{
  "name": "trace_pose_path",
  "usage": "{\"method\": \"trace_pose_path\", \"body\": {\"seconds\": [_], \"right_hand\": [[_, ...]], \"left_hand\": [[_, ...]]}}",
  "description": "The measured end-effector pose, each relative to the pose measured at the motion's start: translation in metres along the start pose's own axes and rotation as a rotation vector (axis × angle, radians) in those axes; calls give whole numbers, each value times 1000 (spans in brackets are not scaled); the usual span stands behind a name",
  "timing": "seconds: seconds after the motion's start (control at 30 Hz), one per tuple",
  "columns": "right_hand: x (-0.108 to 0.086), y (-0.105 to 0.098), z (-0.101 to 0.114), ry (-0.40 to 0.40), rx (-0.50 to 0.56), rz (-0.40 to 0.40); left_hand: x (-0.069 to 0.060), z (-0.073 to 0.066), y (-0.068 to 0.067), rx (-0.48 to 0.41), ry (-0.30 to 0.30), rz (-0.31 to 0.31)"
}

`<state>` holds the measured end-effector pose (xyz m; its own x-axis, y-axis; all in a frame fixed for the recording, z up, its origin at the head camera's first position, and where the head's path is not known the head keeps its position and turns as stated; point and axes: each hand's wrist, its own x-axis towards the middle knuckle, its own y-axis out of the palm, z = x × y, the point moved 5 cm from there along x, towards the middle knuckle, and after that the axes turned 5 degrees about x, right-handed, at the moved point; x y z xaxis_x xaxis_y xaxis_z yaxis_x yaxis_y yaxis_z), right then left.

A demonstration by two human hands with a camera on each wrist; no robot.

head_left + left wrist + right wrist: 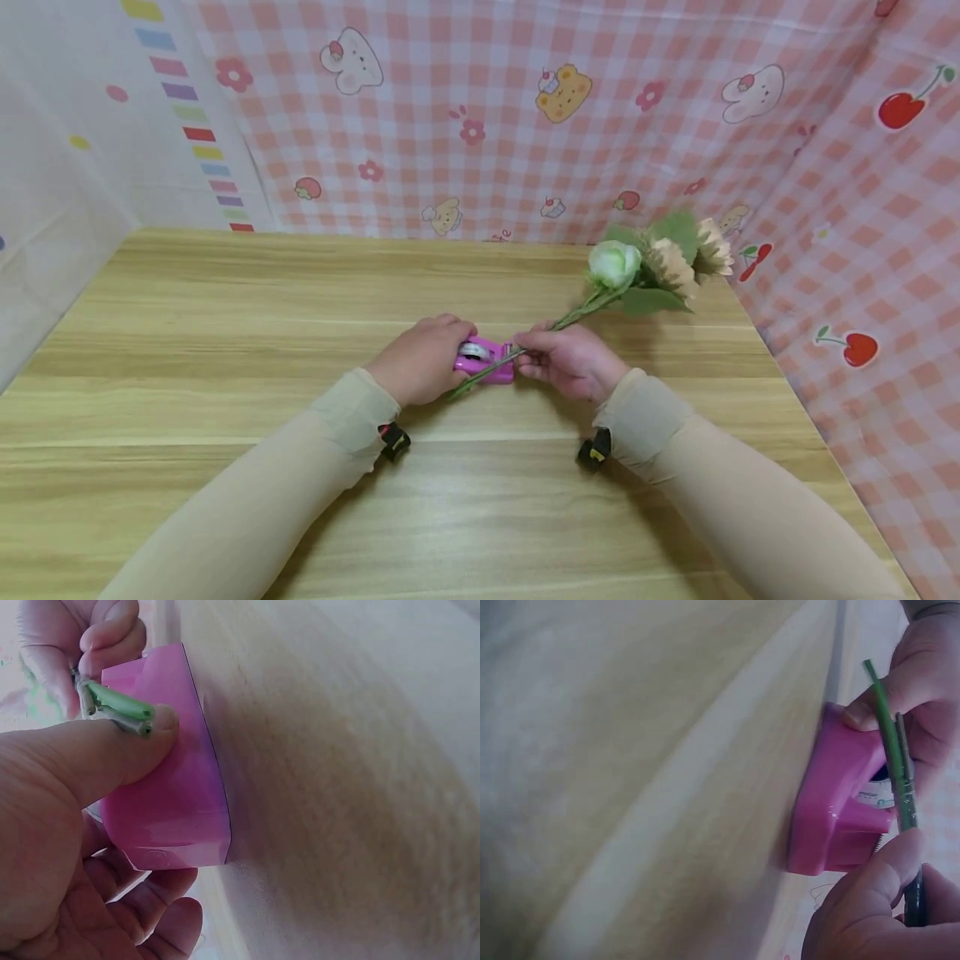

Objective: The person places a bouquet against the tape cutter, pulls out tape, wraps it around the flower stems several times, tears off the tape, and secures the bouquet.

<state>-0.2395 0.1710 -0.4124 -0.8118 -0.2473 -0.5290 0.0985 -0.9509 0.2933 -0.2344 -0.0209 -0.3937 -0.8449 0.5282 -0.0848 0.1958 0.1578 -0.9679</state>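
Observation:
A pink tape dispenser (501, 375) with a roll of clear tape (472, 350) stands on the table. My left hand (423, 358) grips its far-from-cutter end, thumb along one side and fingers on the other. Between the thumb and fingers of my right hand (577, 362) are the green stems (576, 315) of a flower bunch, slanting across above the dispenser. Its head has a white-green flower (613, 264), cream flowers (669, 267) and leaves, pointing to the far right. In the right wrist view, something shiny like tape wraps the stems (886, 724) near the right fingertips, close to the toothed cutter.
The wooden table (465, 517) carries the dispenser. A pink checked cloth (420, 108) with cartoon prints hangs behind it and along the right side. White cloth (67, 167) covers the left side. Each wrist wears a small black camera (395, 442).

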Motion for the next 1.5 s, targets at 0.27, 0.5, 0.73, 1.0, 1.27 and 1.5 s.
{"method": "trace_pose_path", "body": {"seconds": [0.27, 0.5, 0.73, 1.0, 1.27, 1.5], "right_hand": [[-2, 2, 4, -56, 82, 28], [-4, 3, 6, -83, 150, 62], [-4, 3, 6, -87, 116, 55], [-1, 9, 7, -39, 75, 10], [3, 12, 5, -46, 49, -14], [3, 6, 0, 5, -75, -17]], "left_hand": [[-1, 0, -2, -1, -6, 1], [-1, 0, -2, 2, -9, 12], [-1, 0, -2, 9, -7, 5], [-2, 1, 1, -4, -4, -4], [-1, 0, 0, -1, -6, -16], [-1, 0, 0, -13, -13, -5]]}}
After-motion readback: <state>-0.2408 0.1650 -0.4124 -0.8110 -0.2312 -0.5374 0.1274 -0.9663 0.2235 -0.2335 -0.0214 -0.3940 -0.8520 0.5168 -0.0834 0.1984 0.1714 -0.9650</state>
